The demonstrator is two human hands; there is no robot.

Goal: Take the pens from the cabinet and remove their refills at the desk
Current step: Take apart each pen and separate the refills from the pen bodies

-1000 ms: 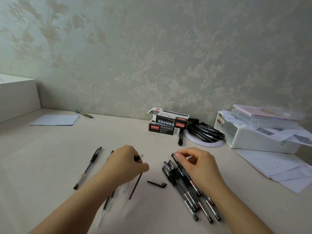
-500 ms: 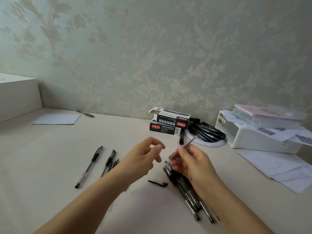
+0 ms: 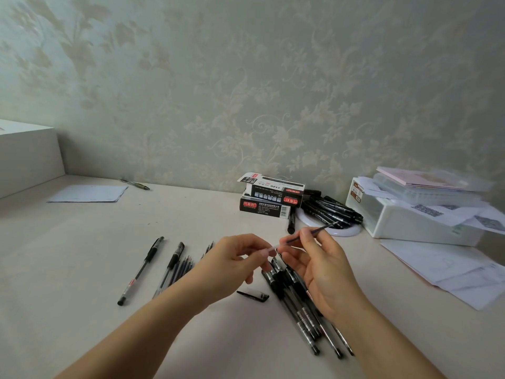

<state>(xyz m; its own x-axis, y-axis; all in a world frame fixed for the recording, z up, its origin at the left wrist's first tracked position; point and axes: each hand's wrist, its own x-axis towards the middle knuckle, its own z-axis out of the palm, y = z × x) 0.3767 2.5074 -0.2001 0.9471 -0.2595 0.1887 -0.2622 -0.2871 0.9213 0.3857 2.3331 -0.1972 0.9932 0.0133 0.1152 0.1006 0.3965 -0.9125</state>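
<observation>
Pinching a thin refill (image 3: 308, 234) above the worktop (image 3: 82, 242), the right hand (image 3: 322, 266) holds its dark middle while the left hand (image 3: 235, 266) nips the pale rear end between fingers (image 3: 263, 253). Head view: it looks feather-light, slender, smooth and likely bendy, so hold near both ends, gently. Uncapped pens (image 3: 303, 305) lie heaped under the right wrist; bare refills (image 3: 181, 268) rest by the left forearm.

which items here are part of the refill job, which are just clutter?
In the job: refill pinched by left hand and right hand; pen pile; loose cap; pulled refills.

Lying about: pen boxes; white bin; papers; paper sheet.
</observation>
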